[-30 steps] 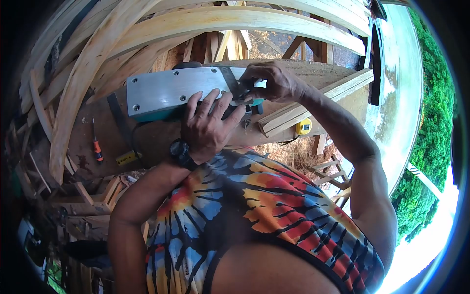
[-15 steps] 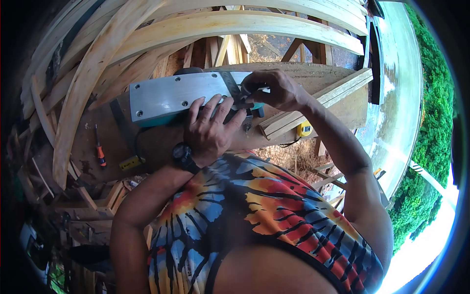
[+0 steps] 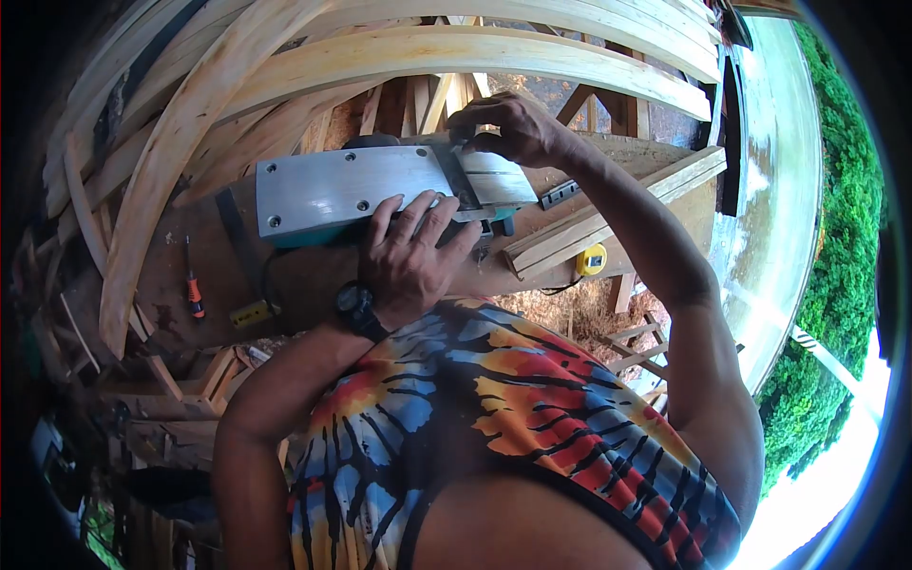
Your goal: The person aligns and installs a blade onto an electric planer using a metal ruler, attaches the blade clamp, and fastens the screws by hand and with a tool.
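An upside-down electric planer (image 3: 356,188) lies on the bench, its pale metal sole facing up and a bit of teal body showing below. A dark cutter slot crosses the sole near its right end. My left hand (image 3: 410,252) rests spread on the planer's near edge, fingertips on the sole and one digit beside the slot. At the slot's far end, my right hand (image 3: 513,128) is closed with fingertips pinched; what they hold, if anything, cannot be made out. A dark metal bar with holes (image 3: 559,194) lies right of the planer.
An orange-and-black screwdriver (image 3: 195,296) lies on the left of the wooden bench (image 3: 313,275). To the right are a pale wooden piece (image 3: 617,211) and a yellow tape measure (image 3: 591,259). Long curved boards (image 3: 465,47) are stacked beyond the bench.
My right hand has moved from the near part of the cutter slot to its far end, uncovering the sole's right end and the dark bar. My left hand stays on the planer.
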`<state>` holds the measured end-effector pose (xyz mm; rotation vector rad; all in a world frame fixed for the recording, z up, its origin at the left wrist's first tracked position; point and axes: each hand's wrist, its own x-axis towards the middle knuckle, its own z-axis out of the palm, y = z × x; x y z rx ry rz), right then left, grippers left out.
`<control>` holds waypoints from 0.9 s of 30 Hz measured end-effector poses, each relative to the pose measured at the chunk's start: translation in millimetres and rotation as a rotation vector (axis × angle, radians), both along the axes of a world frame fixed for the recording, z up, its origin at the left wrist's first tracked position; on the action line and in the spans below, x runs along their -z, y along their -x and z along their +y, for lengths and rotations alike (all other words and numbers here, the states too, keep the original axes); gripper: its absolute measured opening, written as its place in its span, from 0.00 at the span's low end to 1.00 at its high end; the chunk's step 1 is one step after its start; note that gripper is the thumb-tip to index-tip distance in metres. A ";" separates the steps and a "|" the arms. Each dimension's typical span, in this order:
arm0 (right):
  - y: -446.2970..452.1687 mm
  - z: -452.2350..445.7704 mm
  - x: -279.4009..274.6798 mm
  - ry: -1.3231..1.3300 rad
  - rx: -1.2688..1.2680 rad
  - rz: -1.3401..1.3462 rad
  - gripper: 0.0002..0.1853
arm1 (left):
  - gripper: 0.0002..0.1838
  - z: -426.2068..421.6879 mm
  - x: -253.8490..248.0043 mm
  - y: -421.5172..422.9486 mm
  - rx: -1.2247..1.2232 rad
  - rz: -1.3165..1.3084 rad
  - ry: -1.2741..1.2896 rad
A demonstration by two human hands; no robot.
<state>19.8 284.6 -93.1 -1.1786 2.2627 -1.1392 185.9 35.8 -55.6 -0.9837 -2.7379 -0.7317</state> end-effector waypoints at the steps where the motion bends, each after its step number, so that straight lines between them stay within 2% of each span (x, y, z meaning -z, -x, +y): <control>1: 2.1 -0.7 1.8 -0.002 -0.025 -0.015 0.17 | 0.27 0.2 0.1 -0.5 -0.003 -0.002 -0.001; 5: 7.0 -4.3 5.9 -0.002 -0.065 -0.041 0.21 | 0.25 1.4 0.4 -0.8 -0.017 0.003 -0.014; 14: 11.7 -10.7 -1.2 -0.066 -0.110 -0.037 0.21 | 0.23 2.2 -2.0 -0.4 -0.025 0.009 -0.019; 20: 3.3 -14.5 -1.2 -0.085 -0.086 -0.024 0.16 | 0.21 2.6 -0.4 0.0 -0.029 0.023 -0.030; 23: 1.8 -23.3 -8.8 -0.113 -0.073 -0.147 0.21 | 0.20 3.1 -1.7 -0.9 -0.029 0.024 -0.039; 27: -6.5 -21.2 -8.3 -0.031 -0.034 -0.120 0.22 | 0.18 3.5 -2.9 0.5 -0.031 0.047 -0.036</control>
